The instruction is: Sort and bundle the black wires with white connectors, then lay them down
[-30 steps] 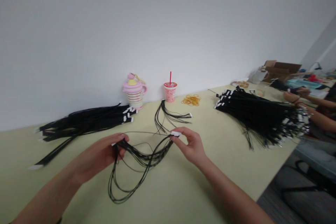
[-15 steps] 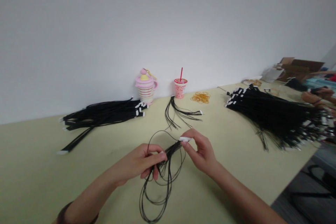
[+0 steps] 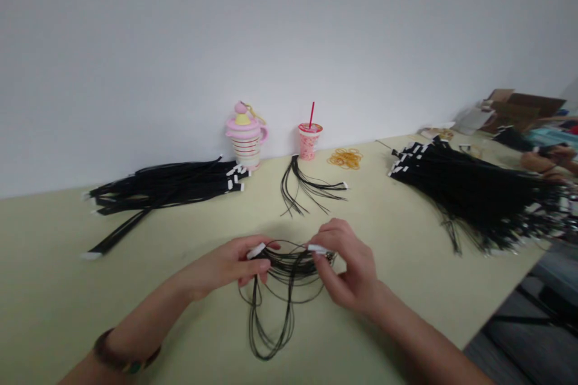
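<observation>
Between my two hands a black wire harness with white connectors is held above the table, and its loose strands loop down in front. My left hand is closed on the harness near a white connector that sticks up past its thumb. Pinched by my right hand is the other white connector, with wires running out from it on both sides. The fingers of my right hand partly hide the wire ends there.
Black harnesses lie at the left, and a larger pile at the right. A few loose wires, rubber bands, a pink cup and a striped mug are at the back. Another person's hands work far right.
My left hand has moved slightly left and now grips by a white connector, with the wires spread between both hands. The right hand keeps its connector. The view has shifted slightly.
</observation>
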`<state>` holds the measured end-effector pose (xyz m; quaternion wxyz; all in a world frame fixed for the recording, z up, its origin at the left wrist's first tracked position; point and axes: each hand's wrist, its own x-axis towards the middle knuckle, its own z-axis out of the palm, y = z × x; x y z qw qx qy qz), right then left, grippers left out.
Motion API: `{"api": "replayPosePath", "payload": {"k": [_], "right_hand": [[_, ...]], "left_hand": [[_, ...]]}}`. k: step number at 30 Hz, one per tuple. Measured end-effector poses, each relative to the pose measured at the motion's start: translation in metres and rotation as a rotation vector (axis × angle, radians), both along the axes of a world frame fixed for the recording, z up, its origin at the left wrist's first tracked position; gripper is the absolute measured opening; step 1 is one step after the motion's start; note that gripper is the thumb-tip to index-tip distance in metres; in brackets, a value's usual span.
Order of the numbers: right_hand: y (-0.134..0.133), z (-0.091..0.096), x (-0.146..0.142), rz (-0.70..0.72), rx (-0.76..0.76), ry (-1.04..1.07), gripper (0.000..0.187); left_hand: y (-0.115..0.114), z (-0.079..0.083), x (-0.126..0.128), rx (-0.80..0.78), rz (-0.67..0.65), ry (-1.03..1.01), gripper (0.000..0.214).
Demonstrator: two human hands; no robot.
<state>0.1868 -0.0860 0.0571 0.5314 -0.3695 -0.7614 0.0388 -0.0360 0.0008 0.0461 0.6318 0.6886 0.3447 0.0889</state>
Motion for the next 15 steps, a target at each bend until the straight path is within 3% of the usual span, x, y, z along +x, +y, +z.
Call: {"api": "replayPosePath", "payload": {"k": [2, 4, 6, 12, 15], "right_hand": [[0.006, 0.008, 0.015, -0.084, -0.065, 0.048, 0.02], [0.007, 0.014, 0.033, -0.124, -0.148, 0.027, 0.014], [0.002, 0.015, 0.049, -0.062, -0.279, -0.027, 0.01], [-0.043, -0.014, 0.072, 0.079, -0.448, -0.007, 0.018], [-0.063, -0.031, 0.07, 0.05, -0.473, 0.045, 0.02]], "left_hand": [[0.006, 0.01, -0.011, -0.128, 0.021, -0.115, 0.048], [0.014, 0.016, -0.021, -0.178, 0.175, -0.126, 0.039], [0.022, 0.02, -0.03, -0.116, 0.372, -0.105, 0.034], [0.037, 0.037, -0.048, 0.066, 0.754, -0.219, 0.03], [0.037, 0.045, -0.05, 0.077, 0.835, -0.242, 0.026]]}}
